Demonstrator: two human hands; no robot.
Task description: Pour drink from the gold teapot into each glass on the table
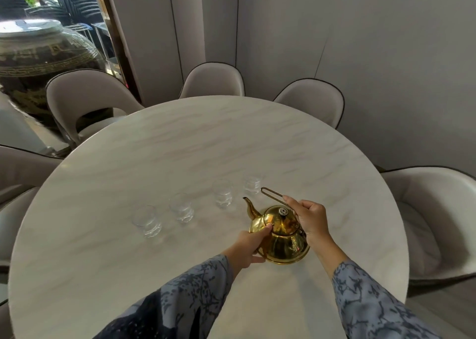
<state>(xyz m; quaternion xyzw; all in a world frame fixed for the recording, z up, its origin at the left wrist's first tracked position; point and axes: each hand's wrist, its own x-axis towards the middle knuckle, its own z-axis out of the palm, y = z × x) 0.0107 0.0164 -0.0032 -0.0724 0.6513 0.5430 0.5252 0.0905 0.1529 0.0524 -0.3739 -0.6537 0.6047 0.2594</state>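
Observation:
A gold teapot [282, 238] stands on the round white marble table [180, 145], spout pointing up-left toward the glasses. My right hand [310, 218] is closed on its thin wire handle [270, 194], which is swung up over the lid. My left hand [251, 246] rests against the pot's left side, thumb near the lid. Several clear glasses stand in a curved row beyond the pot: far left [147, 220], then [181, 207], then [222, 193], and the rightmost [252, 185] just beyond the handle loop. Whether they hold liquid is unclear.
Padded grey chairs ring the table: one at back left [85, 99], one at back centre [212, 80], one at back right [311, 101], one at right [435, 222]. A large dark ornamental jar [38, 62] stands at the far left by a window.

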